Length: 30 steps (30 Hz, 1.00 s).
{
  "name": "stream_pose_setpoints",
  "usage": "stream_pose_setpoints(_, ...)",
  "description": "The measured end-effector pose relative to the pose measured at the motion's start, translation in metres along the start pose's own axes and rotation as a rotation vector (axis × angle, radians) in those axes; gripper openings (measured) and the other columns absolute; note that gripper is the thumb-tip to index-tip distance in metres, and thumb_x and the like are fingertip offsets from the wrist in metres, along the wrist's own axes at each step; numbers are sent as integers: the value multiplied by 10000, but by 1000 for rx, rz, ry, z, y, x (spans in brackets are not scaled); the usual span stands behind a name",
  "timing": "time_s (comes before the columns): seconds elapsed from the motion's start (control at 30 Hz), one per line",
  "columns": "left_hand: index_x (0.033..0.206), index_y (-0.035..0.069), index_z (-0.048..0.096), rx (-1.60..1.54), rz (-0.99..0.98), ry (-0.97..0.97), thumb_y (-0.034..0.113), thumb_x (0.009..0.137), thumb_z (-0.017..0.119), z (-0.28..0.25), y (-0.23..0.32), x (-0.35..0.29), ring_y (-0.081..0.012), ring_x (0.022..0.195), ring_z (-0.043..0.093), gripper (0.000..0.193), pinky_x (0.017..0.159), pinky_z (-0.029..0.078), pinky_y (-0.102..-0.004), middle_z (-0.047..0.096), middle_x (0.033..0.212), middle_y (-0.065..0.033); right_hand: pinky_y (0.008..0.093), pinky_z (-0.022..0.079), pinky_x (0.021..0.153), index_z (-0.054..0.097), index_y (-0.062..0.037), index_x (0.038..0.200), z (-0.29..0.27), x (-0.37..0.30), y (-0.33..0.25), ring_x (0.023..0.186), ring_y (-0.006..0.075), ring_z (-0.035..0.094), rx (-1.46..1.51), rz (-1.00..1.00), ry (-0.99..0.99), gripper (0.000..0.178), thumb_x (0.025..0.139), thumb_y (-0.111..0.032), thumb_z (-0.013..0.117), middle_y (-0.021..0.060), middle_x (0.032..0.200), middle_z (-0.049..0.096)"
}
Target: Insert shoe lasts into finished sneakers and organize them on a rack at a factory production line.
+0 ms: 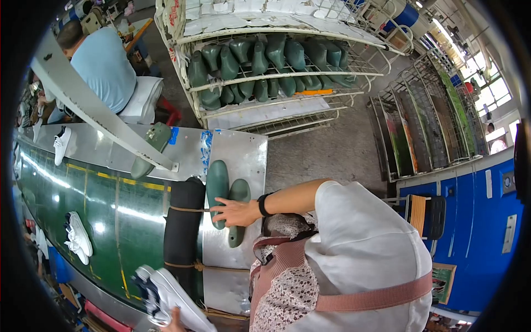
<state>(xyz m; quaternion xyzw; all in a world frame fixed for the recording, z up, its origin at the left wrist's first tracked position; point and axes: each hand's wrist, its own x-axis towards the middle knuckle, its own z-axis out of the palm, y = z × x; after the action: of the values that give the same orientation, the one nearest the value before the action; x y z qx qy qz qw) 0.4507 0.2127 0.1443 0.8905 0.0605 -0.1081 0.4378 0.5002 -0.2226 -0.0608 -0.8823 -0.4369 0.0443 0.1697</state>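
Observation:
At the lower edge my left hand (175, 321) is closed on a pair of white sneakers (185, 303) with dark lining, blurred a little; most of its fingers are hidden. My right hand (238, 213), with a black band at the wrist, reaches across two green shoe lasts on the metal tabletop (235, 149). Its fingers are spread and touch the left shoe last (217, 180). The right shoe last (240, 191) lies partly under that hand. Beside them a black padded roll (182, 232), tied with cord, runs along the edge of the green conveyor belt (138, 221).
White sneakers (78, 238) ride on the belt, and another sneaker (62, 145) sits on its far ledge. A green last (152, 149) lies by a white metal post (94, 105). Beyond stands a rack (276, 72) full of lasts. A person in light blue (102, 69) sits at far left.

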Motion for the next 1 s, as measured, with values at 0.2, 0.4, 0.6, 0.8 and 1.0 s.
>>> stream_pose_setpoints(0.2,1136,-83,653,255,154,267,210,723,882,-29,-81,125,-249,909,650,556,856,525,-408,723,1044,-153,552,281,1184,729,-30,1077,-6,-22,-51,1394,436,376,336,498,451,334,752,-93,693,235,1479,429)
stream_pose_setpoints(0.4,1031,-7,709,392,201,265,536,660,889,21,-65,259,-377,914,694,681,834,525,-451,746,976,-189,440,406,1124,339,99,1466,50,-62,-64,1336,384,498,1052,1271,494,900,837,-367,783,296,1461,461)
stream_pose_setpoints(0.6,1470,-4,371,592,277,364,274,730,856,107,-70,287,-436,1084,633,927,928,510,-485,658,1192,-261,468,394,1139,-70,-3,1570,47,-20,-79,1387,486,379,657,1470,123,1381,683,-493,867,336,1540,226)
stream_pose_setpoints(0.8,1272,-32,582,-77,184,-33,321,841,819,342,-52,186,-240,899,692,606,802,550,-359,699,1012,-153,445,407,1133,18,-5,1584,25,-15,-82,1375,486,400,703,1495,152,1290,695,-432,849,335,1547,217)
stream_pose_setpoints(1.0,1263,-104,591,-259,-8,-115,451,875,746,394,-12,125,-393,1063,673,695,937,514,-408,683,1131,-297,440,443,1085,101,78,1555,38,-38,-92,1305,453,505,737,1546,168,1202,709,-349,839,335,1423,454)
